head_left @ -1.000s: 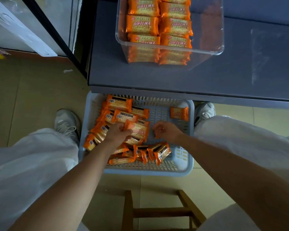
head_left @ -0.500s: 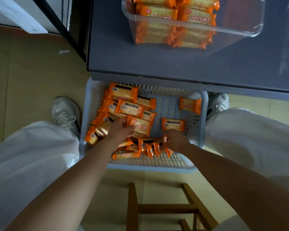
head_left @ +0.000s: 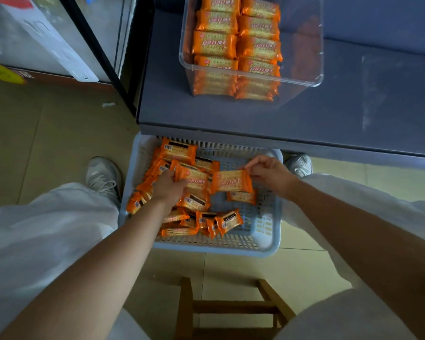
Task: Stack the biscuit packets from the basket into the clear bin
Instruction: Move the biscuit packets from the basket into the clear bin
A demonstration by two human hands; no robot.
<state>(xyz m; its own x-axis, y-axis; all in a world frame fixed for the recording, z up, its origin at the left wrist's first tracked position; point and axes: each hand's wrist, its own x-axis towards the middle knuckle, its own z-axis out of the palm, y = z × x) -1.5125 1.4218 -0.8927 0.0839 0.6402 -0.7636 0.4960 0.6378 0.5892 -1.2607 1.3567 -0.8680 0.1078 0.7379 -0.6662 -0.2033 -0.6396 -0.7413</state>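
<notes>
A pale blue slatted basket (head_left: 268, 231) sits on the floor between my feet, with several orange biscuit packets piled in its left half. My left hand (head_left: 168, 187) grips one orange packet (head_left: 194, 179) above the pile. My right hand (head_left: 268, 173) pinches the right end of another orange packet (head_left: 232, 181), lifted over the basket beside the first. One packet (head_left: 242, 196) lies alone under it. On the grey table stands the clear bin (head_left: 302, 45), with two columns of stacked packets (head_left: 236, 42) filling its left part.
The grey table (head_left: 329, 114) edge overhangs the basket's far side. A wooden stool (head_left: 231, 307) stands under me. My shoes (head_left: 103, 175) flank the basket. A black-framed glass door (head_left: 93, 45) is at the upper left.
My right hand has picked a packet out of the basket and lifted it up and to the right. My left hand keeps its packet, now turned face up.
</notes>
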